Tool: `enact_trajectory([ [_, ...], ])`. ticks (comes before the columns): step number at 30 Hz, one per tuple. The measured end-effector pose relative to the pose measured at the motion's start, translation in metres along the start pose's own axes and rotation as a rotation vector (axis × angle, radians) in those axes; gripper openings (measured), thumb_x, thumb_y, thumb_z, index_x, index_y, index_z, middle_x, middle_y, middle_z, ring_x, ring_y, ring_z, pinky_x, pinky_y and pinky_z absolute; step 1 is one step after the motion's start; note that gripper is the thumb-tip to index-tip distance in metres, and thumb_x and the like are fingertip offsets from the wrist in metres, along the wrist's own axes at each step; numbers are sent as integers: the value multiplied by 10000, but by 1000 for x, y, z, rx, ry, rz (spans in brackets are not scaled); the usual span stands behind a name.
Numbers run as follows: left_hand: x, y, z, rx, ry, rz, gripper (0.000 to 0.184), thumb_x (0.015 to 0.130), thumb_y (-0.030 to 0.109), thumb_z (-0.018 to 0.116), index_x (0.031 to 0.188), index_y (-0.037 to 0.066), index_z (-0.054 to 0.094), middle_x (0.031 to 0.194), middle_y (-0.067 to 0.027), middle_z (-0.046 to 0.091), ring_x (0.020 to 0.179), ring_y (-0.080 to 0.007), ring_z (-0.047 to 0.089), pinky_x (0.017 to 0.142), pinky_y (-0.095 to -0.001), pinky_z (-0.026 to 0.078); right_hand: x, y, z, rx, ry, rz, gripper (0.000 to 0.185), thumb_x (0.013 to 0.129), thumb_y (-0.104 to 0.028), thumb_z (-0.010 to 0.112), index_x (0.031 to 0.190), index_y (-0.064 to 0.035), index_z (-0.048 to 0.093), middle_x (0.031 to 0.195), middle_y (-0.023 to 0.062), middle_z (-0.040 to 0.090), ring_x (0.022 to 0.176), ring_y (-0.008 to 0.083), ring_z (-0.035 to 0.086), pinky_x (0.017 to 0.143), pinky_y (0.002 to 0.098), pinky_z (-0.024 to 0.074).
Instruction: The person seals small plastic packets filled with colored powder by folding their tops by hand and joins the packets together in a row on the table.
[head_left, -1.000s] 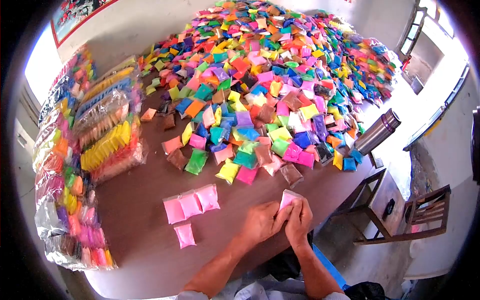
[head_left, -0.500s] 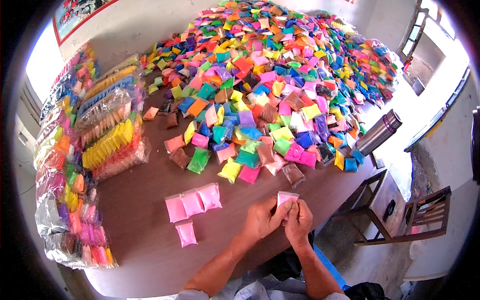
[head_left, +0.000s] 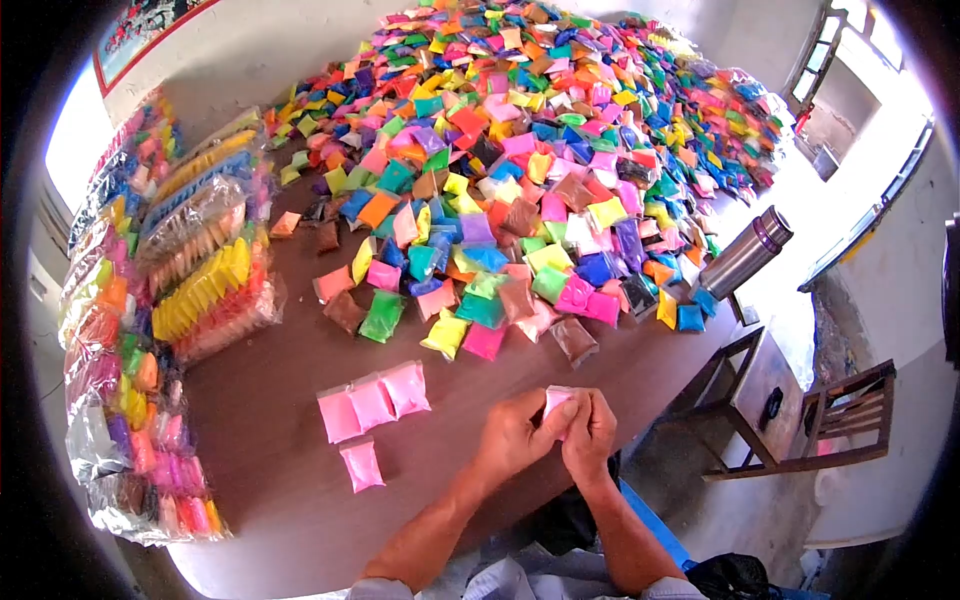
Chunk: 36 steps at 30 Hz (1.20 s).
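A small light-pink packet (head_left: 559, 399) is pinched between my two hands near the front of the brown table. My left hand (head_left: 518, 432) has its fingers closed round the packet's left side, with the thumb across its face. From the other side my right hand (head_left: 588, 434) grips the same packet, and the fingers of both hands cover most of it. To the left of my hands, several pink packets (head_left: 372, 403) lie in a row on the table, overlapping a little. Just below that row lies a single pink packet (head_left: 362, 465).
A large heap of coloured packets (head_left: 520, 215) covers the table's back. Clear bags of sorted packets (head_left: 215, 285) line the left side. A steel flask (head_left: 747, 253) stands at the heap's right edge. Beyond the table is a wooden chair (head_left: 850, 420).
The packet first tilted upright between my fingers and now sits lower, more covered by them. The whole view has shifted slightly. The packets on the table lie as before.
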<state>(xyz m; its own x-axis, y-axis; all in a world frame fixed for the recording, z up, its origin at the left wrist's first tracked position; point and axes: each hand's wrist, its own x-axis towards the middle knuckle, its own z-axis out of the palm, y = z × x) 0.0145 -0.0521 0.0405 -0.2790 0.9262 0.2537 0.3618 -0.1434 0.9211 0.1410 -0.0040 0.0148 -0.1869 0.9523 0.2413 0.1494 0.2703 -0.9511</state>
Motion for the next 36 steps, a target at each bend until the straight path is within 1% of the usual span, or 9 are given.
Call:
enact_trajectory([
  [2, -1, -3, -1, -10, -18, -100, 193, 993, 192, 668, 1009, 8, 725, 807, -156, 700, 693, -244, 703, 628, -357, 543, -1, 2, 1, -2, -13, -3, 243, 1084, -185, 512, 979, -4, 636, 845, 86, 665, 776, 153, 601, 718, 331, 518],
  [4, 1, -11, 1, -10, 56, -8, 189, 995, 187, 658, 973, 7, 713, 773, -140, 681, 668, -214, 680, 605, -349, 527, 0, 2, 2, -48, -31, -60, 231, 1079, -175, 520, 973, -2, 629, 825, 103, 650, 767, 152, 591, 714, 332, 514],
  [11, 3, -14, 1, 7, 83, 80, 190, 1001, 169, 640, 926, 2, 692, 734, -148, 646, 647, -227, 667, 584, -370, 513, 3, -10, 0, -51, -56, -24, 249, 1082, -196, 517, 962, 1, 613, 811, 90, 621, 762, 141, 565, 699, 333, 501],
  [14, 2, -15, 2, 21, 88, 117, 188, 1001, 163, 636, 925, 0, 690, 732, -167, 638, 639, -253, 668, 582, -377, 511, 2, -7, -1, -30, -65, -11, 261, 1086, -208, 511, 961, -2, 613, 826, 71, 622, 775, 140, 559, 706, 328, 497],
  [20, 4, 1, -3, -54, 15, -11, 204, 998, 170, 640, 893, -4, 662, 730, -197, 633, 630, -305, 668, 578, -392, 509, 1, 5, -1, 32, -7, 35, 275, 1089, -229, 514, 969, -5, 621, 850, 71, 638, 803, 143, 568, 734, 321, 501],
  [28, 4, -12, 1, 90, 105, 130, 189, 990, 172, 655, 891, 12, 667, 735, -201, 641, 644, -357, 661, 584, -407, 511, 6, -10, 3, 70, -62, 41, 256, 1076, -199, 520, 963, 1, 633, 869, 77, 667, 813, 151, 598, 745, 322, 510],
  [32, 4, -4, 1, 40, 115, 100, 193, 987, 181, 662, 890, 15, 680, 740, -191, 646, 648, -349, 663, 591, -410, 513, 1, 6, -1, 20, -35, 20, 269, 1080, -212, 523, 963, -1, 643, 868, 75, 670, 803, 147, 603, 741, 318, 511],
  [34, 5, 2, -4, 18, -5, 67, 267, 998, 245, 661, 860, 16, 676, 773, -210, 658, 666, -409, 657, 593, -454, 517, 0, 11, -1, 50, 8, 29, 277, 1085, -225, 526, 972, -2, 645, 860, 73, 664, 800, 137, 597, 735, 315, 507],
  [36, 5, -3, -2, 53, -13, 104, 267, 993, 244, 665, 858, 14, 676, 772, -206, 659, 669, -405, 660, 597, -459, 520, 1, 7, -1, 15, 46, 28, 288, 1088, -236, 523, 970, -2, 642, 858, 70, 661, 804, 133, 593, 728, 313, 502],
])
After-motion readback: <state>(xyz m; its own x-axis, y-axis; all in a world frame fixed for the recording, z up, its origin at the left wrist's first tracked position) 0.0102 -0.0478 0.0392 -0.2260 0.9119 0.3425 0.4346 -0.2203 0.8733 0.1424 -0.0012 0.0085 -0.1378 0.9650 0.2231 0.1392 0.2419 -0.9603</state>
